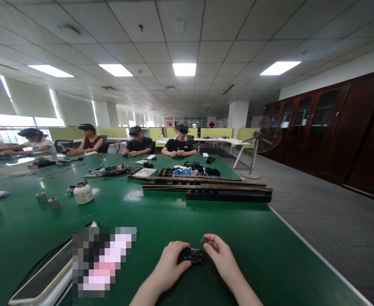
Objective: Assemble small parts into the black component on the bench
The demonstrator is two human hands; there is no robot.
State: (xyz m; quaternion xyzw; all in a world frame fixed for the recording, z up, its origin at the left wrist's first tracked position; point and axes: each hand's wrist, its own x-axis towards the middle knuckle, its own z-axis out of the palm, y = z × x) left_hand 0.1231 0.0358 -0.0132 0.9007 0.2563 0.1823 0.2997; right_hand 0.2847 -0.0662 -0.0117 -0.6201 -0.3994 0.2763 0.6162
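Low on the green table [161,221], my left hand [171,262] curls round a small black part [191,255] and holds it against the tabletop. My right hand [220,255] sits just right of it. Its fingertips pinch a tiny dark piece [203,240] above the black part's right end. Both forearms come in from the bottom edge.
Long black rails [228,193] and thin rods lie across the table's middle. A white jar [82,192] and two small grey cylinders [48,200] stand at left. A blurred patch and a flat device [43,278] lie at lower left. Several seated people work at the far end; a fan [259,142] stands right.
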